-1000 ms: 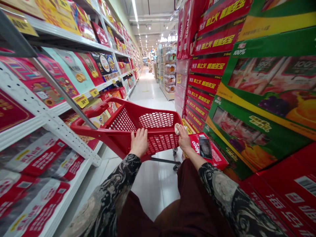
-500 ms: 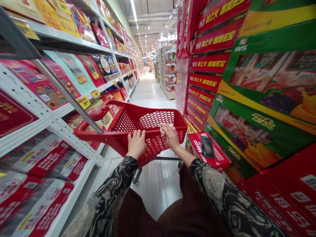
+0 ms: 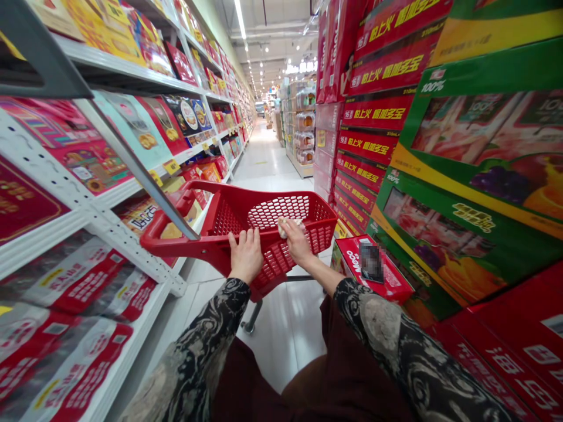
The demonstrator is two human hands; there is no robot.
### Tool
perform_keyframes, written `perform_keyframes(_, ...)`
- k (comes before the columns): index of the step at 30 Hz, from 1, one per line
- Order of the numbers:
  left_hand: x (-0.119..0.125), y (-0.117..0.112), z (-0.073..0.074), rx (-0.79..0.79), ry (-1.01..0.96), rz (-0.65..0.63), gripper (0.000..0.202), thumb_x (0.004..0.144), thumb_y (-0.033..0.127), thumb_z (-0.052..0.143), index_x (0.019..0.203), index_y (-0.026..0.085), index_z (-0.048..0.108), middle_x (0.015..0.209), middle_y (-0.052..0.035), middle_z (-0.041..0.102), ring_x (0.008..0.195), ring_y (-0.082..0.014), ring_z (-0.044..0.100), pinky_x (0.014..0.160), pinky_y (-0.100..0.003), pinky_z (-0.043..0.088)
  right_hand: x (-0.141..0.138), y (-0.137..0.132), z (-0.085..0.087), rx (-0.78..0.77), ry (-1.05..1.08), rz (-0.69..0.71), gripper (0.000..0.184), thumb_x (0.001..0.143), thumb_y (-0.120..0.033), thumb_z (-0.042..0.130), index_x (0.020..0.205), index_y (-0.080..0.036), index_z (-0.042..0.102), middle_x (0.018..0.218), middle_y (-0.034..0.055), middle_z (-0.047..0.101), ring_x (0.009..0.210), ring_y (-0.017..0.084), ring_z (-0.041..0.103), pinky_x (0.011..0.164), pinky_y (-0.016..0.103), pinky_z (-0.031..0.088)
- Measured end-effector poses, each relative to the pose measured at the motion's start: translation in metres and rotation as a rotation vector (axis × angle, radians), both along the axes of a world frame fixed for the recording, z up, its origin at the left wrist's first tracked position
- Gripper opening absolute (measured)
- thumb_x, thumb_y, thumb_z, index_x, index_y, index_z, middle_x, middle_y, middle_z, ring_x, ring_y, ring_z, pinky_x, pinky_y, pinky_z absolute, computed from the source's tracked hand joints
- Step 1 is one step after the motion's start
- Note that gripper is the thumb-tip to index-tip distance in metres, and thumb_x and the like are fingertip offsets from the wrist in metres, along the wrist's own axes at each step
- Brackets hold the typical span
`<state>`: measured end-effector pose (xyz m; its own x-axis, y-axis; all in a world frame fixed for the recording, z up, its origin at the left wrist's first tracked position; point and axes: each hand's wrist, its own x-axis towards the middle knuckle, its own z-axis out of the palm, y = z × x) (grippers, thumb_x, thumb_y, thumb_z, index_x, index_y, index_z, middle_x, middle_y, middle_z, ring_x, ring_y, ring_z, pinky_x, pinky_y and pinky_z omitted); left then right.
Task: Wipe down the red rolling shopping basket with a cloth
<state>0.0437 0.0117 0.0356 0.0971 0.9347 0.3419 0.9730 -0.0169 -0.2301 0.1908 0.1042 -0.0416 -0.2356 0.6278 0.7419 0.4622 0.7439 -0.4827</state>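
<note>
A red plastic shopping cart (image 3: 206, 249) stands side-on before me, its basket walls full of small holes. My left hand (image 3: 246, 255) is hooked over the near rim, fingers curled on the edge. Farther right, my right hand (image 3: 295, 240) presses a crumpled whitish cloth (image 3: 284, 225) against the same rim; the cloth is mostly hidden under the fingers. A slanting metal bar (image 3: 136, 164) with a grey plastic end (image 3: 48, 64) rises from the cart's left side.
Shelves (image 3: 145, 176) of boxed goods line the left. On the right rise stacked red drink cartons (image 3: 373, 111) and green juice boxes (image 3: 475, 140). A red carton (image 3: 352, 252) near the cart carries a dark, blurred object (image 3: 370, 262). The tiled aisle floor (image 3: 259, 158) runs ahead.
My right hand has slid left along the rim with the cloth, closer to my left hand. The cart has shifted slightly to the right, my left hand still on it.
</note>
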Motion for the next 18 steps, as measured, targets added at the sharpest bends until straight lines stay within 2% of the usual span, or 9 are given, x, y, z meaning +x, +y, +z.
perform_keyframes(4, -0.008, -0.004, 0.004, -0.002, 0.019, -0.013, 0.059, 0.078, 0.02, 0.039, 0.136, 0.006, 0.037, 0.131, -0.0166, 0.051, 0.121, -0.0317, 0.041, 0.107, -0.056, 0.016, -0.023, -0.013, 0.0, 0.002, -0.021, 0.048, 0.055, 0.082, 0.0, 0.033, 0.13, -0.019, 0.05, 0.139, 0.0076, 0.045, 0.134, 0.016, 0.033, 0.112, 0.038, 0.027)
perform_keyframes(10, -0.017, -0.019, 0.003, 0.015, -0.003, -0.053, 0.058, 0.077, 0.021, 0.04, 0.134, 0.009, 0.041, 0.132, -0.0157, 0.05, 0.122, -0.0301, 0.04, 0.107, -0.053, 0.018, -0.004, -0.016, -0.003, -0.01, -0.094, 0.031, 0.054, 0.083, -0.002, 0.034, 0.131, -0.021, 0.049, 0.14, 0.0103, 0.044, 0.132, 0.02, 0.037, 0.108, 0.044, 0.029)
perform_keyframes(14, -0.014, -0.03, 0.0, 0.027, -0.022, -0.055, 0.058, 0.078, 0.025, 0.042, 0.134, 0.011, 0.041, 0.132, -0.0145, 0.051, 0.122, -0.03, 0.041, 0.107, -0.053, 0.018, 0.002, -0.02, -0.007, 0.009, -0.097, 0.025, 0.053, 0.084, -0.003, 0.035, 0.131, -0.022, 0.049, 0.139, 0.01, 0.045, 0.131, 0.02, 0.038, 0.106, 0.042, 0.032)
perform_keyframes(18, -0.008, -0.031, -0.002, 0.03, -0.036, -0.064, 0.06, 0.078, 0.026, 0.042, 0.136, 0.01, 0.038, 0.135, -0.0144, 0.048, 0.123, -0.0301, 0.039, 0.107, -0.053, 0.018, 0.001, -0.012, -0.007, 0.005, -0.088, -0.003, 0.053, 0.083, -0.002, 0.036, 0.13, -0.022, 0.05, 0.138, 0.0079, 0.046, 0.13, 0.019, 0.039, 0.107, 0.04, 0.032)
